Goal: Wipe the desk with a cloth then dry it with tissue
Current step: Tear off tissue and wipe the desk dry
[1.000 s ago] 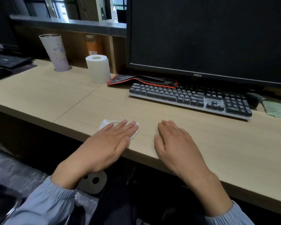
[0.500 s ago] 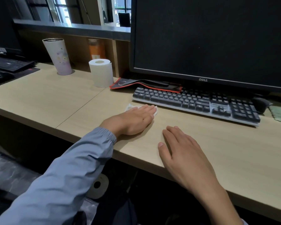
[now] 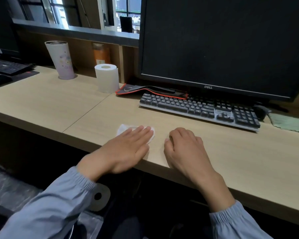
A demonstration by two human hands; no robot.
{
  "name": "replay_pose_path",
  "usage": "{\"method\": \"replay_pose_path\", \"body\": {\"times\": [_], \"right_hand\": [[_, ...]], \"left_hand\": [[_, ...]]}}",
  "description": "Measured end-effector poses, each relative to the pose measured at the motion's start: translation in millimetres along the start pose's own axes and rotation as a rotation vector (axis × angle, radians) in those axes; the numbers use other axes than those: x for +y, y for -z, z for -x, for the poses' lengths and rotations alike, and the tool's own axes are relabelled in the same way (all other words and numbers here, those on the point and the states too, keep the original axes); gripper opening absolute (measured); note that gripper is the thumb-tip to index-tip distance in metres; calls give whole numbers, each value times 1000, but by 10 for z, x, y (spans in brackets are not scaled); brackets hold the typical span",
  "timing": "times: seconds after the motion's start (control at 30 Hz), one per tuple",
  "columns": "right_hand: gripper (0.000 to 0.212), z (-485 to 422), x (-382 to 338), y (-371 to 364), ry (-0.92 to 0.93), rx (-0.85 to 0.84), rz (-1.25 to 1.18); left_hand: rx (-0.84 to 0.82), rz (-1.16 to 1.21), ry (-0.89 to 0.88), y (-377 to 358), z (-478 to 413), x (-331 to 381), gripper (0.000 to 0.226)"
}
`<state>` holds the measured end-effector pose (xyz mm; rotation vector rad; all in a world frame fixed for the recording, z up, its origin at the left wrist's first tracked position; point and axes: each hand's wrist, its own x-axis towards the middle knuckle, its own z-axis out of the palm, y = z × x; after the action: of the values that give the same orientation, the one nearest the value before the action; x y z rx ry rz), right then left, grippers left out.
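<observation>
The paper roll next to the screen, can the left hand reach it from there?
Probably yes. The left hand presses a tissue near the front edge, and only bare desk lies between it and the paper roll.

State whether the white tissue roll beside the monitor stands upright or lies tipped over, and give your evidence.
Upright: the tissue roll stands on its flat end on the desk, core opening facing up.

Blue-grey sleeves (image 3: pixel 55 202), gathered elastic cuffs (image 3: pixel 81 181)
</observation>
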<state>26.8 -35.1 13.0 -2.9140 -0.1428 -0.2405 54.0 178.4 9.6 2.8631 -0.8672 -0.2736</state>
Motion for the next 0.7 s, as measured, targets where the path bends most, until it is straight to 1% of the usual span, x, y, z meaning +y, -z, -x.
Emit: {"method": "replay_pose_path", "body": {"times": [0.1,0.2,0.5,0.6,0.7], "right_hand": [[35,-56,-92,-28,-10,25,-10],[35,-104,-183,-82,-1,42,-9],[31,-118,-155,-123,19,72,-28],[31,-107,-133,-120,27,66,-28],[32,-101,-128,-120,35,66,-36]], "left_hand": [[41,5,24,-89,344,-26,64],[16,53,64,-29,387,-67,57],[-58,39,123,313,-679,-432,56],[-62,57,116,331,-856,-579,56],[-40,62,146,363,-921,-779,56]]}}
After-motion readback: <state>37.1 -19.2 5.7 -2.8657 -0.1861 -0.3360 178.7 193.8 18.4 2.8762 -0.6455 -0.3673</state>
